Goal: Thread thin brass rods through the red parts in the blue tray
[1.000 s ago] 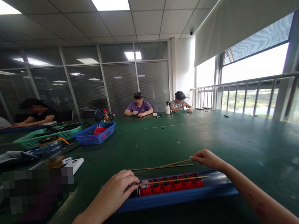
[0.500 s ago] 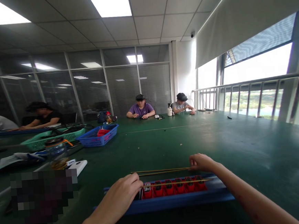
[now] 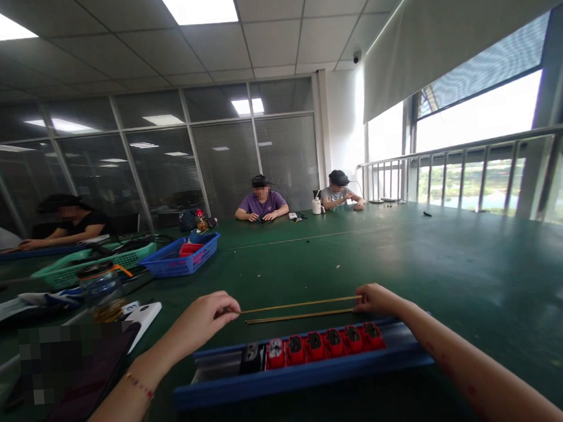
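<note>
A thin yellowish-brown stick (image 3: pixel 299 305) spans the gap between my two hands, just beyond a blue rail-like tray (image 3: pixel 285 385). My left hand (image 3: pixel 216 313) pinches its left end. At the right end, my right hand (image 3: pixel 377 300) has its fingers closed on the stick. More thin sticks (image 3: pixel 294 316) lie close together on the table, their right ends near my right fingers. In the tray stands a row of several red blocks with dark tops (image 3: pixel 315 347). Left of that row is a black block (image 3: pixel 251 358).
On the left are a dark pouch-like item (image 3: pixel 94 375), a white flat device (image 3: pixel 145 322), a glass jar (image 3: pixel 101 293), a green basket (image 3: pixel 91 265) and a blue basket (image 3: pixel 181 264). Co-workers (image 3: pixel 261 203) sit along the far side of the green table (image 3: pixel 295 262).
My left hand has moved away from above the tray to its far side. The stick that lay over the red blocks is now beyond them, held at both ends.
</note>
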{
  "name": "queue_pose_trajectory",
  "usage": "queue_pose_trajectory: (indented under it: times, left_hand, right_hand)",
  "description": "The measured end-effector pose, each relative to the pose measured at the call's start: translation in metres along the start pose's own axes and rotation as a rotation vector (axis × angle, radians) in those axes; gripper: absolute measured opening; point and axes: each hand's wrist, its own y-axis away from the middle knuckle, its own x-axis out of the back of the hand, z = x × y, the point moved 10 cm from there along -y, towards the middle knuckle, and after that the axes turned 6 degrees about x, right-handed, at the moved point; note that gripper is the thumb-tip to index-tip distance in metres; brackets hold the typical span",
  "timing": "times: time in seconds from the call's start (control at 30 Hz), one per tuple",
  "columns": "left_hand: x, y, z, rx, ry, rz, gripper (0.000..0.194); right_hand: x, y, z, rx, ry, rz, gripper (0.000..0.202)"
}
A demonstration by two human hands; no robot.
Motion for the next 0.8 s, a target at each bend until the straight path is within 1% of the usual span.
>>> queue_pose_trajectory:
  times: [0.07, 0.13, 0.23, 0.3, 0.37, 0.43, 0.53, 0.57, 0.67, 0.8]
  left_hand:
    - [-0.025, -0.012, -0.014, 0.029, 0.030, -0.129, 0.020]
    - [-0.053, -0.023, -0.024, 0.048, 0.032, -0.233, 0.020]
    - [-0.081, -0.039, -0.028, 0.039, 0.017, -0.279, 0.018]
    - [-0.094, -0.049, -0.027, 0.036, 0.007, -0.290, 0.018]
    - [-0.102, -0.058, -0.025, 0.033, -0.017, -0.291, 0.019]
    - [-0.107, -0.065, -0.023, 0.026, -0.054, -0.288, 0.021]
    - [-0.110, -0.071, -0.019, 0.003, -0.112, -0.284, 0.021]
    - [-0.111, -0.072, -0.018, -0.008, -0.130, -0.283, 0.021]
    - [-0.114, -0.074, -0.013, -0.025, -0.175, -0.295, 0.024]
    - [-0.120, -0.074, -0.013, 0.002, -0.201, -0.314, 0.027]
  right_hand:
    - [0.000, 0.000, 0.001, -0.008, -0.014, 0.010, 0.024]
    - [0.000, 0.001, 0.002, -0.017, -0.025, 0.011, 0.027]
    - [0.002, 0.003, -0.002, -0.016, -0.039, 0.001, 0.036]
    - [0.002, 0.005, -0.009, 0.006, -0.041, -0.018, 0.040]
    - [0.003, 0.007, -0.017, 0.040, -0.027, -0.043, 0.039]
    - [0.004, 0.008, -0.024, 0.068, 0.000, -0.072, 0.033]
    - [0.003, 0.005, -0.029, 0.080, 0.049, -0.119, 0.020]
    - [0.003, 0.003, -0.030, 0.078, 0.067, -0.134, 0.018]
    - [0.001, -0.005, -0.033, 0.061, 0.116, -0.172, 0.025]
    - [-0.006, -0.015, -0.036, 0.038, 0.128, -0.219, 0.029]
